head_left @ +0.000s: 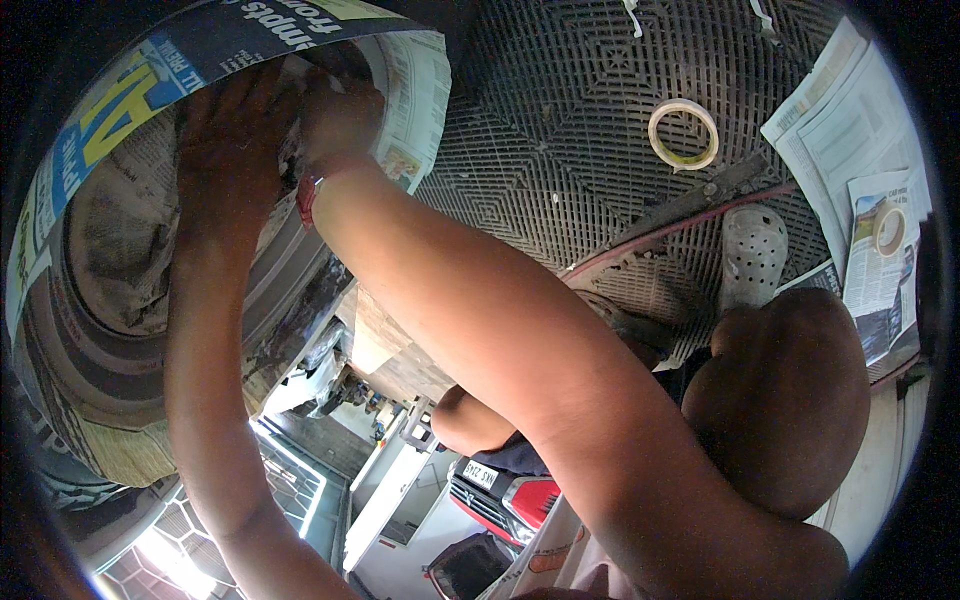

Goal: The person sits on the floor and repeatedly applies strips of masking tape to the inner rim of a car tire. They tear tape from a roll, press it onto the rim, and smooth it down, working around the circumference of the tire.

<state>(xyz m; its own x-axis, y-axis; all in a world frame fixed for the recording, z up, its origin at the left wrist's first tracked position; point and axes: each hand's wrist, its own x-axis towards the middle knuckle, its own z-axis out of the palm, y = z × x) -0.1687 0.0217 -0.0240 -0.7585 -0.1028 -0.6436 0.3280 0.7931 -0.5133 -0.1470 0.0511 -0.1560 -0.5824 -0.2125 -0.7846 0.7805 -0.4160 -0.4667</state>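
A round wheel (pixel 105 345) with raised rings stands at the left, its rim wrapped in printed newspaper (pixel 418 110). More crumpled newspaper (pixel 125 230) covers its middle. Both my arms reach inside the paper collar. My left hand (pixel 232 135) lies against the covered centre, its fingers spread, in deep shade. Close beside it, my right hand (pixel 340 112) is bent with curled fingers, slightly blurred; what it grips is hidden. A red band (pixel 308 200) circles my right wrist.
A tape roll (pixel 683 134) lies on the dark grid-patterned floor mat (pixel 560 90). Newspaper sheets (pixel 825 120) at the right carry a second tape roll (pixel 888 228). Near a grey clog (pixel 755 250) runs a red hose (pixel 690 222). Behind stands a red vehicle (pixel 525 500).
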